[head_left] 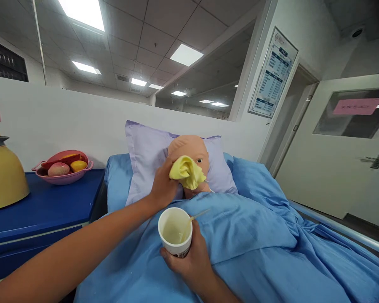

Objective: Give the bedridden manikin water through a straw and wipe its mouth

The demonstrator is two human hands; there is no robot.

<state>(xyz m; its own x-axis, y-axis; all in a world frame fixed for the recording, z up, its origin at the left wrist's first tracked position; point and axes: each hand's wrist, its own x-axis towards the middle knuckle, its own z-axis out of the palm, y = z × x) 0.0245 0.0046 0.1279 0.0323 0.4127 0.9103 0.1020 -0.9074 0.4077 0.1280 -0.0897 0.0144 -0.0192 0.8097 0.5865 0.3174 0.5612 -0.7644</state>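
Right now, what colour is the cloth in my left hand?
The cloth is yellow; head view shows it.

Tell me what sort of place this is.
Probably a nursing training room set up like a hospital ward: a manikin lies tucked under a blue quilt, with a bed rail on one side and a blue bedside cabinet on the other.
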